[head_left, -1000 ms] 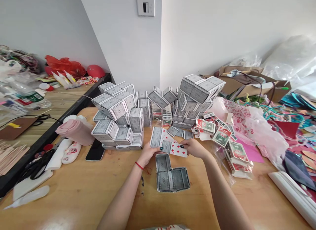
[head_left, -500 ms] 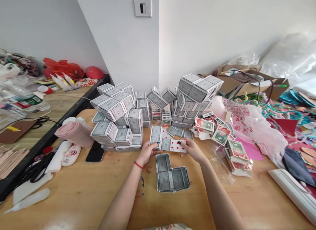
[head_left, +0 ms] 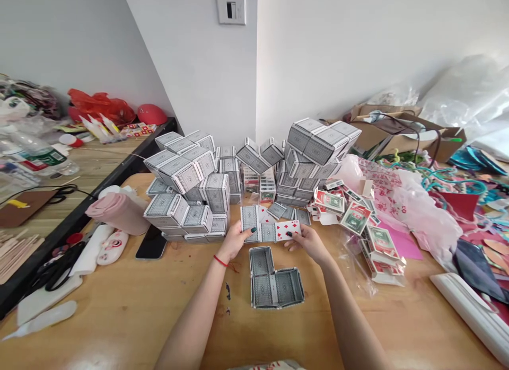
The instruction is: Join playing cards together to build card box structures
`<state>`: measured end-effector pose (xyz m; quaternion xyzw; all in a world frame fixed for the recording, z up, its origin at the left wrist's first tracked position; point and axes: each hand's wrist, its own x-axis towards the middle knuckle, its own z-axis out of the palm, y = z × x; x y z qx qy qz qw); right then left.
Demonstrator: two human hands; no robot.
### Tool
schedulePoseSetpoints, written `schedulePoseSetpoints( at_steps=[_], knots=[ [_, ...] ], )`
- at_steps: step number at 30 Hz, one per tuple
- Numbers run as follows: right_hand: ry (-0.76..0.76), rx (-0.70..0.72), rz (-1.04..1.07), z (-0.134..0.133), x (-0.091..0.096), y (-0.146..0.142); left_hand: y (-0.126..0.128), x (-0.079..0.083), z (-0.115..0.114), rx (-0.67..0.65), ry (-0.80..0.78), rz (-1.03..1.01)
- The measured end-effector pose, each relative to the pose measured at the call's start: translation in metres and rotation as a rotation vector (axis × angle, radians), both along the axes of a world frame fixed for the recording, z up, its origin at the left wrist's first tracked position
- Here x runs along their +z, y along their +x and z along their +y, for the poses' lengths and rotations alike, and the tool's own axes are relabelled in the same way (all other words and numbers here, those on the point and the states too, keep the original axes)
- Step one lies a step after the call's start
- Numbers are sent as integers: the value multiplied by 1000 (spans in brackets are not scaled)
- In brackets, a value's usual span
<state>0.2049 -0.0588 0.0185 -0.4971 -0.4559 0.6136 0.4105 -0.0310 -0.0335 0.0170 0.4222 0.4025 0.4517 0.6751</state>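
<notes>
Between my two hands is a flat, L-shaped piece of joined playing cards (head_left: 250, 217), mostly showing grey patterned backs. My left hand (head_left: 234, 243) pinches its left part, thumb on top and fingers hidden beneath. The right end is a face-up card with red diamonds (head_left: 283, 229). My right hand (head_left: 310, 244) grips that end, its thumb lying over the card. Just below the hands, an L-shaped open tray made of cards (head_left: 262, 290) rests on the table. Behind the held piece lie loose cards (head_left: 277, 209).
Stacks of folded card boxes stand at left (head_left: 165, 208) and right (head_left: 314, 139). Emptied card packs (head_left: 356, 217) and a pink-printed plastic bag (head_left: 413, 195) lie to the right. A phone (head_left: 151, 245), a pink roll (head_left: 119, 213) and black scissors (head_left: 59, 266) are at left.
My right thumb has slid slightly down over the face-up card, and the fingers beneath show more. The card piece stays in both hands. The view has shifted a little.
</notes>
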Motion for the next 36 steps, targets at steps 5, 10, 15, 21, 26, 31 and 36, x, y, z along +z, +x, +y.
schedulePoseSetpoints(
  at_steps=[5, 10, 15, 21, 26, 31, 36],
  knots=[
    [-8, -71, 74, -2, -6, -4, 4, -3, -3, 39, -10, -3],
    [7, -141, 60, -1, -8, -12, 8, -5, -4, 134, -19, 24],
    [5, -106, 28, 2, -8, -16, 7, -6, -4, 182, -37, 37],
    [-5, -16, 11, 3, -6, -11, 4, -7, -6, 146, -74, 22],
    [-11, -2, 27, 3, -8, -7, 6, -2, -5, 211, -77, 88],
    [-14, -94, 84, 4, -12, -2, 6, 3, -3, 271, -45, 170],
    [27, -135, 85, 4, -11, 0, 6, 3, -1, 270, -32, 197]
  ],
)
